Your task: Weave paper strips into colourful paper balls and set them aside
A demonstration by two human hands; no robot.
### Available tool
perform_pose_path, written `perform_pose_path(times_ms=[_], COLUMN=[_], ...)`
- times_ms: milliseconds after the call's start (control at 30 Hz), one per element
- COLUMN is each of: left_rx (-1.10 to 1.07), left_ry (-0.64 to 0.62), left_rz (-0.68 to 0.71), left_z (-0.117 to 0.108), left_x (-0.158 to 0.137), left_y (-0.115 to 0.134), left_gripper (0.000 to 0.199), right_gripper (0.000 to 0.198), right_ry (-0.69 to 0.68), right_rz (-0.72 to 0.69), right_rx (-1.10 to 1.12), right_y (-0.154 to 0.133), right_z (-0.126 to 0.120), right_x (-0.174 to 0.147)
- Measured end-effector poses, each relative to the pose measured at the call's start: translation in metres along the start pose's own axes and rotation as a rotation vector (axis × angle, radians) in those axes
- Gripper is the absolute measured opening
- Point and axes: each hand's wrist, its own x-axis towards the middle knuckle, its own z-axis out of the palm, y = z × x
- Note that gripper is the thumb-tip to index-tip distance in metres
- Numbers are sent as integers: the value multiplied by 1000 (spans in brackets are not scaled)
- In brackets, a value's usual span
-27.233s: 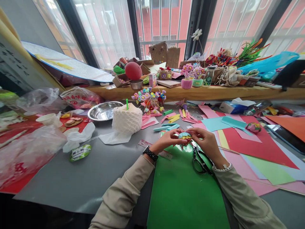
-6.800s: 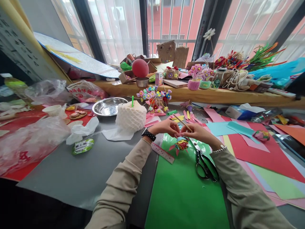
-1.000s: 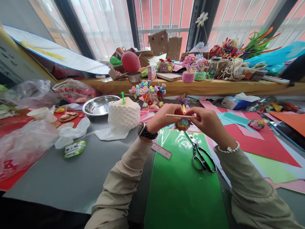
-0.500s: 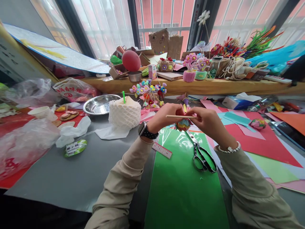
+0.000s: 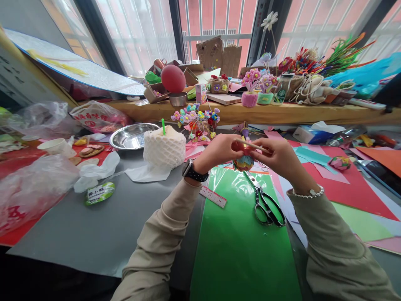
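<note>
Above the top of the green mat (image 5: 244, 255), my left hand (image 5: 223, 151) is closed at the left side of a small, many-coloured folded-paper ball (image 5: 243, 162). Its fingertips are partly hidden behind the ball's top. My right hand (image 5: 277, 155) comes in from the right, fingers closed on a thin wooden stick (image 5: 256, 146) that slants across the ball's top between both hands. The right fingertips also touch the ball. Just below lie black-handled scissors (image 5: 265, 200), blades pointing toward the ball. A small pink-and-white ruler (image 5: 213, 196) rests at the mat's left edge.
Left of my hands stand a coconut (image 5: 164, 146) in white foam netting with a green straw and a metal plate (image 5: 133, 136). Coloured paper sheets (image 5: 332, 179) and another paper ball (image 5: 340, 163) lie to the right. Crafts crowd a wooden ledge (image 5: 228, 115) behind.
The stick has shifted right and turned from nearly level to slanting down to the right. My right hand has moved slightly right, and more of the paper ball's top shows.
</note>
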Motion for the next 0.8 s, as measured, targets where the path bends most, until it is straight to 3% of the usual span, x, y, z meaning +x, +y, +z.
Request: perform_pose_path(times_ms=[267, 500, 800], left_rx=[-22, -46, -56], left_ry=[12, 29, 74], left_rz=[7, 115, 84], left_z=[-1, -1, 0], left_x=[1, 0, 0], left_y=[0, -2, -1], left_gripper=[10, 11, 11], right_gripper=[18, 15, 16], right_ry=[3, 30, 80], right_rz=[-46, -76, -104], right_rx=[-20, -47, -123], right_y=[6, 2, 3], right_z=[-5, -2, 1], right_x=[1, 0, 1])
